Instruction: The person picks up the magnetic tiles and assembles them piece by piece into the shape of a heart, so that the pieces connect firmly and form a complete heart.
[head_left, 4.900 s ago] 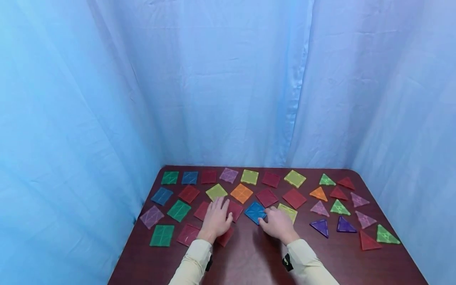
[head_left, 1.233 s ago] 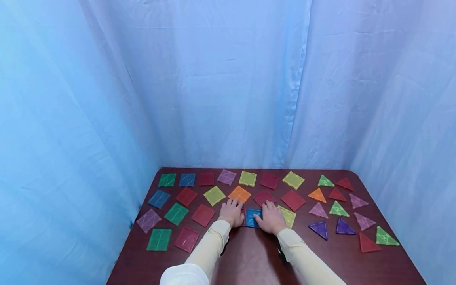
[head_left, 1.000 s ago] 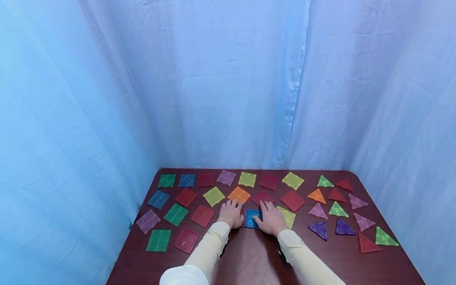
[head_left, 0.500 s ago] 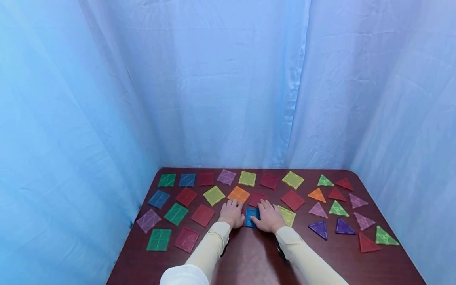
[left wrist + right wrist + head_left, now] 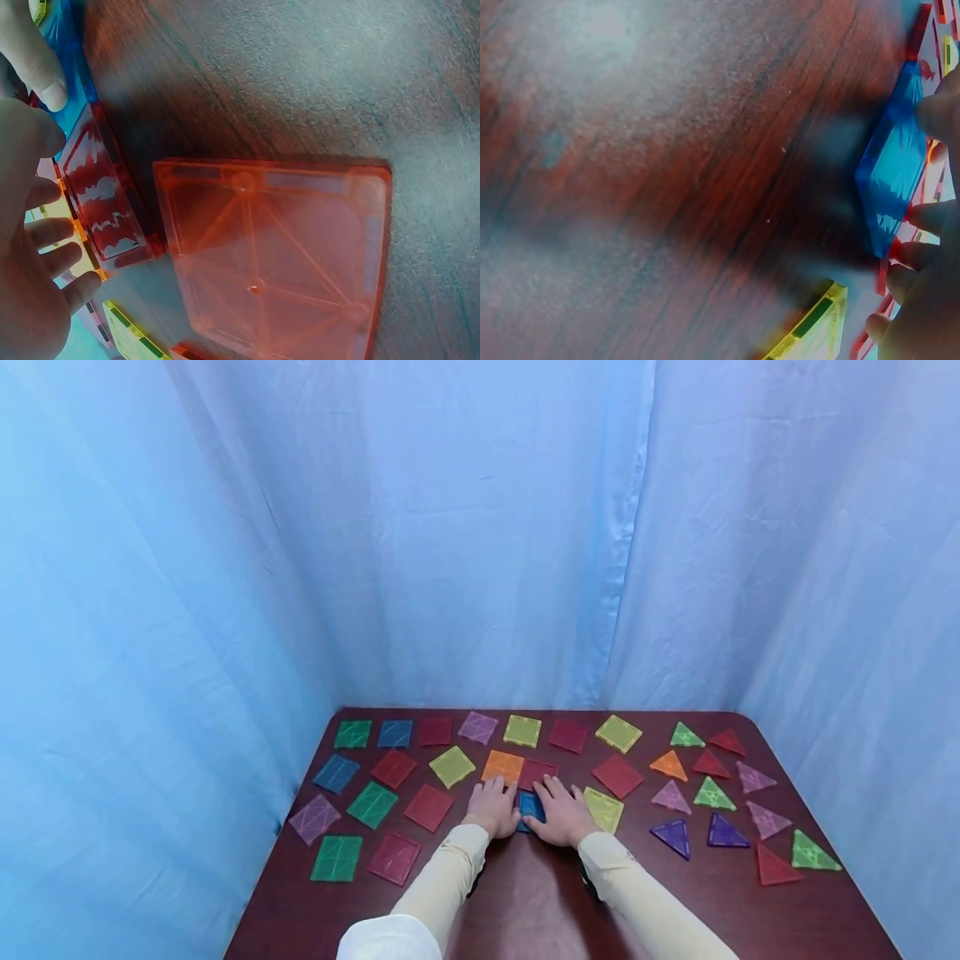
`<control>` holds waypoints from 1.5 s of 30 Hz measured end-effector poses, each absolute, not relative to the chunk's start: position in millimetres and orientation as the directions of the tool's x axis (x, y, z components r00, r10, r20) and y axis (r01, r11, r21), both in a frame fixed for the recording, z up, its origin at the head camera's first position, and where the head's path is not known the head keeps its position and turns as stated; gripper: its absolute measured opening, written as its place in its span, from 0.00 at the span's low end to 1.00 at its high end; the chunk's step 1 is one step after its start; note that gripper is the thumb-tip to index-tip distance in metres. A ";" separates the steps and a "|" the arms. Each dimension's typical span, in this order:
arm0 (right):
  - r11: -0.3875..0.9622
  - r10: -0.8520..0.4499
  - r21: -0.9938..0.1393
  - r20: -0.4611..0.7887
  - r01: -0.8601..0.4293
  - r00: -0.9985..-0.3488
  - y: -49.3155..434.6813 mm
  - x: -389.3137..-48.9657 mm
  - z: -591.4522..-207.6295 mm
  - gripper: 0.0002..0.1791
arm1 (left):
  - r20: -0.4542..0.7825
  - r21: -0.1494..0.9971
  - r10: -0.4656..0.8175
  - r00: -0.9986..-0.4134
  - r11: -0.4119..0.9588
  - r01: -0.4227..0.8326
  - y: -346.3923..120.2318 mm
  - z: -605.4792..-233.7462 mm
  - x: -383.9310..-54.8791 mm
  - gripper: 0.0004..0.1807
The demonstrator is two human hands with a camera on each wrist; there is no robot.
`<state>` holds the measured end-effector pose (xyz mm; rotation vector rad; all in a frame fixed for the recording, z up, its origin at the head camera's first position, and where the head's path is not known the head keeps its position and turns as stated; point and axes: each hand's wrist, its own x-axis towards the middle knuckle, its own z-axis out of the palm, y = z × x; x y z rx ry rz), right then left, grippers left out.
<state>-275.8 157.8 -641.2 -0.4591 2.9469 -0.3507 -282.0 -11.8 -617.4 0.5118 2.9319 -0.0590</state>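
Note:
My left hand (image 5: 492, 808) lies palm down, its fingertips at the near edge of an orange square magnetic tile (image 5: 501, 766). Beneath it, a red square tile (image 5: 105, 195) sits edge to edge with a blue square tile (image 5: 530, 810) in the left wrist view, mostly hidden from the head view. My right hand (image 5: 561, 812) spreads its fingers to another red square tile (image 5: 537, 772), beside the orange one. The right thumb rests on the blue tile. These four-sided tiles form a flat two-by-two block on the table.
Loose square tiles lie left and behind, including a red one (image 5: 428, 807) and a green one (image 5: 337, 858). A yellow square (image 5: 603, 811) is close to the right hand. Several triangle tiles, such as a purple one (image 5: 727, 831), lie at the right. Blue curtains (image 5: 480, 543) surround the table.
Earlier, the red tile under my left hand joined the blue tile, which straightened. Since then, the far red tile has turned and slid left against the orange tile, which has also turned square.

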 end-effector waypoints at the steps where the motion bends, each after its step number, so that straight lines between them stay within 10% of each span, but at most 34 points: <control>1: 0.927 -0.314 -0.248 -0.104 -0.281 -0.944 157.9 -277.2 -641.1 0.42 | -0.165 -0.007 0.335 -0.928 0.940 0.341 -12.3 -617.1 -282.2 0.33; 24: 0.970 -0.187 -0.174 -0.073 -0.172 -0.980 141.6 -269.9 -635.8 0.41 | -0.105 0.119 0.271 -0.957 0.959 0.258 -28.4 -627.9 -273.2 0.28; 45: 0.924 -0.225 -0.346 -0.153 -0.161 -0.962 154.1 -291.7 -627.9 0.36 | -0.101 0.437 0.247 -0.964 0.881 0.180 -31.2 -621.9 -277.5 0.24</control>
